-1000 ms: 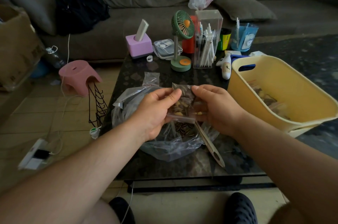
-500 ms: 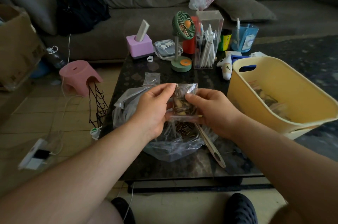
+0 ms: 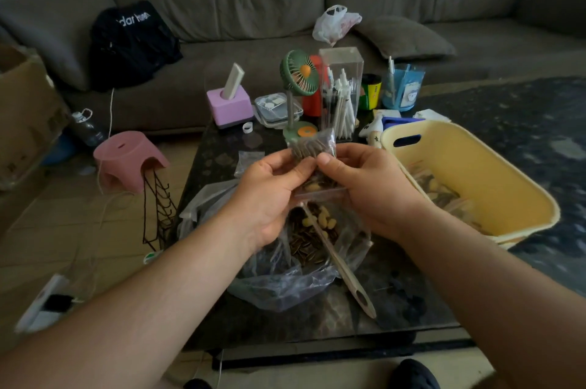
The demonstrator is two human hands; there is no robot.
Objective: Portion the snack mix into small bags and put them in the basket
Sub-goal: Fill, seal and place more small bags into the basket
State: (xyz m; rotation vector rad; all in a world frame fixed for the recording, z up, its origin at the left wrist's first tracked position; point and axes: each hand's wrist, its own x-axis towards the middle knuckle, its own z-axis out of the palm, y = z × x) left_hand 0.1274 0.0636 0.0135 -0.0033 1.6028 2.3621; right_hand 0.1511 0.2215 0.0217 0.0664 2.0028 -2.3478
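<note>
A small clear bag (image 3: pixel 314 147) filled with seeds and nuts is held in the air over the table's middle. My left hand (image 3: pixel 269 192) and my right hand (image 3: pixel 364 188) pinch it from either side, thumbs nearly touching at its middle. Below them lies the big open plastic bag of snack mix (image 3: pixel 304 239), with a wooden scoop (image 3: pixel 342 268) resting in it, handle toward me. The yellow basket (image 3: pixel 494 185) stands to the right and holds several filled small bags (image 3: pixel 437 192).
The dark coffee table (image 3: pixel 396 299) carries a green mini fan (image 3: pixel 299 77), a clear pen box (image 3: pixel 341 93), a pink holder (image 3: pixel 229 106), cups and an empty small bag (image 3: pixel 249 160). A pink stool (image 3: pixel 126 157) and black wire rack (image 3: pixel 158 211) stand left. A sofa runs behind.
Both hands have lifted the small bag higher and tilted it, with the thumbs moving together onto its middle. The big bag, scoop and basket have stayed put.
</note>
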